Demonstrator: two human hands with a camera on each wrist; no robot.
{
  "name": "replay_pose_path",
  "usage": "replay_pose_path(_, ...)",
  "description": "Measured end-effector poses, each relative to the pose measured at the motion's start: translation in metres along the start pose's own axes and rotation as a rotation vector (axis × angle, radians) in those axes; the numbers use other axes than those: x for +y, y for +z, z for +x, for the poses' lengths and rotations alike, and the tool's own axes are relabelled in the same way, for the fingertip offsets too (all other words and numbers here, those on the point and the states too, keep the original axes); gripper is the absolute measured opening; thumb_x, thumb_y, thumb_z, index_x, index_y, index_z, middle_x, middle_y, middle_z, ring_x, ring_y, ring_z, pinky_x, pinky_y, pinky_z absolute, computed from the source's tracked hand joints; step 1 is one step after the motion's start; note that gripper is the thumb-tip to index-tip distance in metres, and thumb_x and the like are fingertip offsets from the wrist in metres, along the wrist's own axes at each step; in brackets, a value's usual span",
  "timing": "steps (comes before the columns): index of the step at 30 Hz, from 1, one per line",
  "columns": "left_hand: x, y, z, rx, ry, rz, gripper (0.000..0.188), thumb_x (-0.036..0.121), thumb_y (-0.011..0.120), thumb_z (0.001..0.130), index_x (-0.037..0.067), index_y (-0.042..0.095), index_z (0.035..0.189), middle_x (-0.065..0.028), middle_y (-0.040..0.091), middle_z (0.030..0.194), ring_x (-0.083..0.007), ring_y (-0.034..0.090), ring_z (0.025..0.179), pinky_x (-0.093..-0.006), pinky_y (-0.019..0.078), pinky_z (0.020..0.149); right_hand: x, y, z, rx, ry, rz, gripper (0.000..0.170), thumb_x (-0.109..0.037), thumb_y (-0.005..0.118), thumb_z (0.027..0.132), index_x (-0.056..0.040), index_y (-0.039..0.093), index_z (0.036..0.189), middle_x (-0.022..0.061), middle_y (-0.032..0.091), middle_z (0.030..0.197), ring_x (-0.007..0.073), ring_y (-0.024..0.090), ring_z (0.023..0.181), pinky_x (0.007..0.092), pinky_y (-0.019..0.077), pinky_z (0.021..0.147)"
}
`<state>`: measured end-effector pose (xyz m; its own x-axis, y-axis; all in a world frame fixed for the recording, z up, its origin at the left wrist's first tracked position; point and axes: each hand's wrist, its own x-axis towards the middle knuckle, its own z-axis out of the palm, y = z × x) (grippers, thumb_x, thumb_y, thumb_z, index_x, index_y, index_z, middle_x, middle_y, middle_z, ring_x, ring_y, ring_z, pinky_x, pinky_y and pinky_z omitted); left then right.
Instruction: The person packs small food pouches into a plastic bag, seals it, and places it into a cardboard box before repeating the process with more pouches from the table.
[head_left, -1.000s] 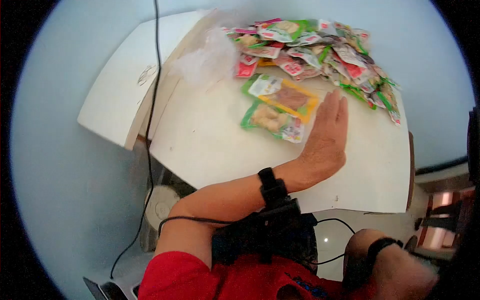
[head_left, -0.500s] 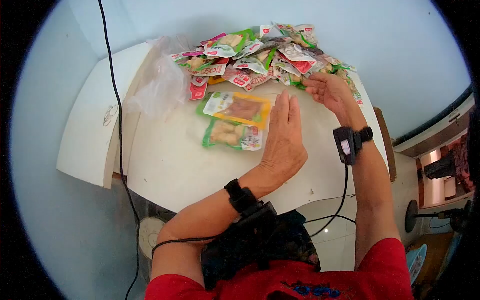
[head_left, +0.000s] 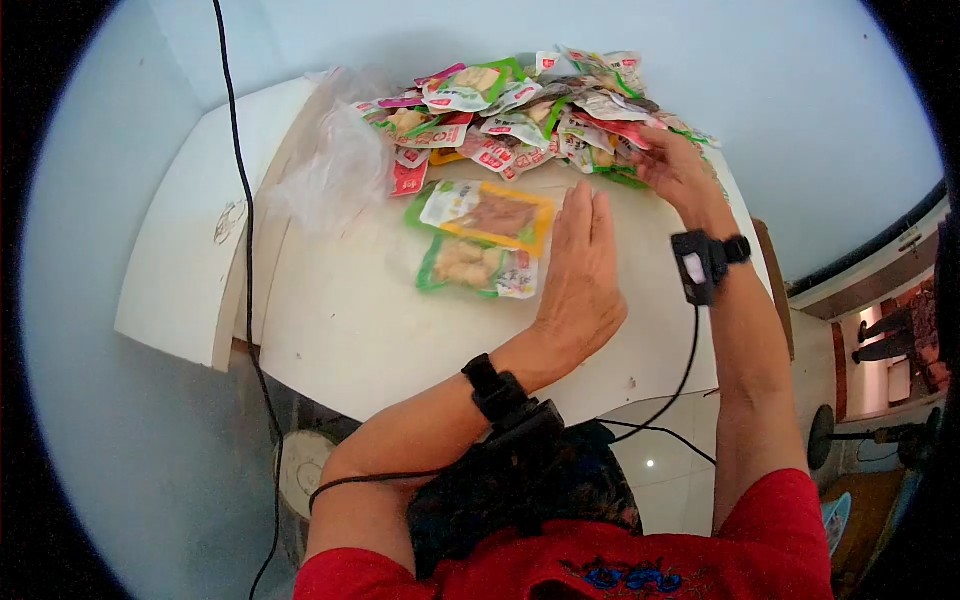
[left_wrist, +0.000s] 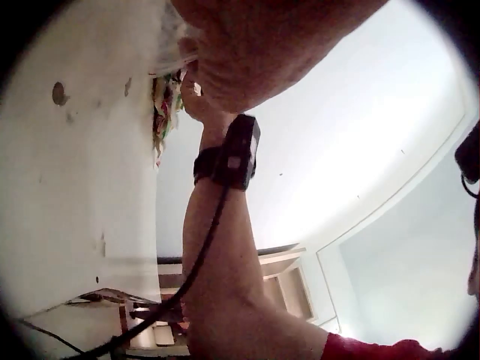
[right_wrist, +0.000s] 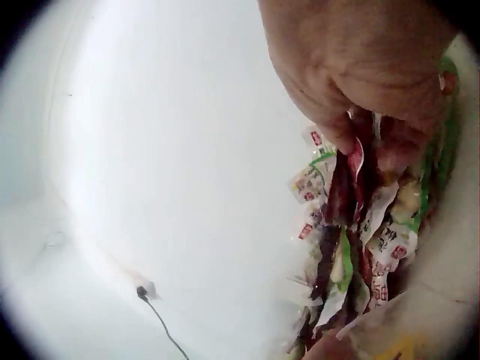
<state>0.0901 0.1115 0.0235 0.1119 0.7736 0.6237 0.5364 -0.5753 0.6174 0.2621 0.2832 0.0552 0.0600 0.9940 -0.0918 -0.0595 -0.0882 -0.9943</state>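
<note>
My left hand (head_left: 582,285) stands on its edge on the white table (head_left: 340,350), fingers straight. Just left of it lie two food packets: a yellow-edged packet (head_left: 500,216) with brown contents, and a green-edged packet (head_left: 478,268) with pale chunks, partly beneath it. At the right part of a heap of packets (head_left: 490,130), my right hand (head_left: 686,180) reaches in from the side. In the right wrist view, its thumb and fingers pinch a red packet (right_wrist: 358,169) among the others. The left wrist view shows no packet at the left palm.
A crumpled clear plastic bag (head_left: 345,175) lies left of the heap. Beyond it is a white panel (head_left: 205,240), with a black cable (head_left: 245,215) hanging in front. The wall (head_left: 780,110) stands behind the table. A round stool (head_left: 305,465) is below its left edge.
My right hand has come up from the lower right to the heap, and its fingers have closed on a red packet. My left hand stays beside the two packets; the head view has shifted.
</note>
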Motion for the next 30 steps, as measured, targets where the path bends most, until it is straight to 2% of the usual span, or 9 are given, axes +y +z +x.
replay_pose_path(1,-0.001,0.000,0.000,0.005,0.007,0.004,0.075,-0.015,0.045,0.065,-0.016,0.026,0.138,-0.0381,0.024,0.144,-0.0511,0.024,0.136,-0.0495,0.0205,0.116,0.007,-0.022,-0.006,-0.058,-0.174,-0.138,0.012,-0.009,0.061,0.090,-0.0009,0.059,0.099,0.0104,0.060,0.093,0.0205,0.060,0.084,0.0303,0.0524,0.072)
replay_pose_path(3,-0.002,0.002,0.001,0.021,0.003,-0.015,0.075,-0.015,0.044,0.065,-0.017,0.026,0.137,-0.0384,0.023,0.143,-0.0514,0.024,0.136,-0.0498,0.0200,0.116,0.003,-0.036,-0.032,-0.077,-0.231,-0.042,0.016,-0.005,0.055,0.092,0.0038,0.056,0.106,0.0163,0.060,0.107,0.0272,0.061,0.101,0.0370,0.0551,0.089)
replay_pose_path(5,-0.001,0.002,0.002,0.026,-0.003,-0.038,0.074,-0.015,0.044,0.065,-0.017,0.026,0.137,-0.0384,0.023,0.144,-0.0514,0.023,0.136,-0.0499,0.0195,0.116,-0.025,-0.037,-0.077,0.007,0.019,0.425,0.022,-0.001,0.052,0.092,0.0076,0.052,0.112,0.0210,0.056,0.119,0.0330,0.058,0.111,0.0426,0.0517,0.100)
replay_pose_path(9,0.001,0.001,0.002,0.018,-0.014,-0.052,0.074,-0.014,0.045,0.066,-0.017,0.026,0.137,-0.0378,0.023,0.144,-0.0510,0.022,0.137,-0.0495,0.0184,0.116,-0.007,-0.073,-0.131,0.011,0.008,0.360,0.031,-0.005,0.056,0.091,0.0078,0.049,0.118,0.0175,0.063,0.115,0.0271,0.066,0.100,0.0395,0.0567,0.093)
replay_pose_path(15,0.005,-0.001,0.002,-0.010,-0.045,-0.009,0.074,-0.010,0.048,0.069,-0.016,0.025,0.139,-0.0368,0.021,0.146,-0.0500,0.022,0.138,-0.0483,0.0184,0.116,0.001,-0.059,-0.187,-0.127,0.122,0.272,0.041,0.000,0.058,0.088,0.0069,0.043,0.126,0.0173,0.063,0.116,0.0235,0.069,0.096,0.0387,0.0617,0.081)
replay_pose_path(18,0.006,-0.001,0.002,-0.019,-0.053,-0.006,0.074,-0.008,0.048,0.071,-0.015,0.024,0.140,-0.0365,0.020,0.147,-0.0495,0.021,0.138,-0.0479,0.0183,0.117,0.001,-0.040,-0.191,-0.144,0.194,0.208,0.042,-0.001,0.059,0.088,0.0080,0.044,0.126,0.0168,0.063,0.115,0.0229,0.068,0.097,0.0394,0.0610,0.082)
replay_pose_path(23,0.011,-0.003,0.002,-0.008,-0.066,-0.036,0.071,-0.003,0.051,0.075,-0.016,0.025,0.139,-0.0373,0.021,0.146,-0.0501,0.022,0.138,-0.0493,0.0190,0.116,0.003,-0.006,-0.185,-0.232,0.239,0.289,0.023,-0.005,0.060,0.090,0.0043,0.052,0.110,0.0143,0.064,0.110,0.0213,0.066,0.098,0.0414,0.0587,0.086)
replay_pose_path(25,0.011,-0.001,0.003,0.006,-0.049,-0.050,0.069,0.005,0.055,0.080,-0.019,0.026,0.137,-0.0382,0.021,0.145,-0.0520,0.024,0.135,-0.0524,0.0203,0.114,0.011,0.000,-0.179,-0.315,0.263,0.328,0.023,-0.006,0.059,0.092,0.0041,0.052,0.111,0.0133,0.064,0.109,0.0206,0.066,0.096,0.0389,0.0577,0.085)
replay_pose_path(30,0.013,-0.002,0.003,0.037,-0.034,-0.049,0.065,0.005,0.052,0.083,-0.017,0.026,0.138,-0.0395,0.022,0.145,-0.0517,0.025,0.136,-0.0498,0.0207,0.115,0.033,0.028,-0.165,-0.373,0.353,0.403,0.027,-0.015,0.054,0.097,0.0031,0.052,0.117,0.0113,0.062,0.112,0.0176,0.063,0.096,0.0332,0.0554,0.085)
